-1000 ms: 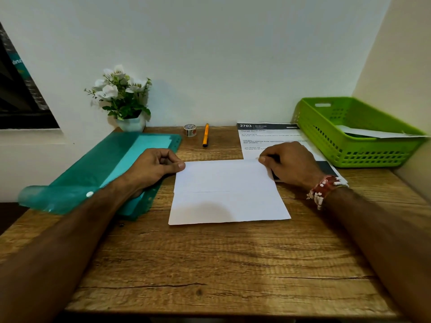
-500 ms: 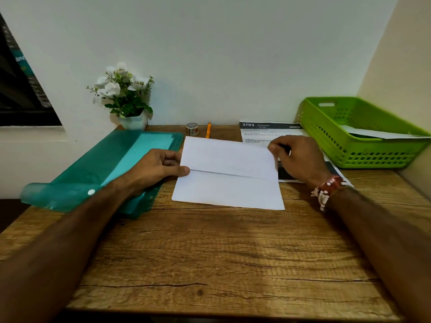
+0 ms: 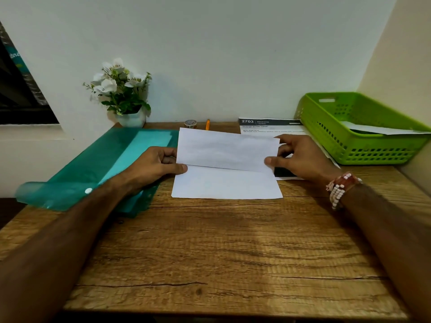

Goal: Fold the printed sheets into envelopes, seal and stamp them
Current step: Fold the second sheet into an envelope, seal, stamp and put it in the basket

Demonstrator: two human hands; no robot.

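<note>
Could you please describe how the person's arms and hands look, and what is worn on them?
The left forearm and right forearm are bare; no sleeves are in view. The right hand has a bracelet at its wrist: strands of small white beads with reddish-brown ones. The left hand and its wrist carry nothing. No gloves, watch or rings show on the fingers.

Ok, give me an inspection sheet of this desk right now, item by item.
Surface: wooden desk, grained top.
Job's things: white sheet, creased across, far flap raised; printed sheet behind it to the right; green basket holding paper.
Clutter: teal folder at left; tape roll, orange pen, flower pot along the far edge.
Hands: left hand and right hand each pinch a side edge of the white sheet.
Cables: nothing seen.
Surroundings: white wall; dark window at left.
</note>
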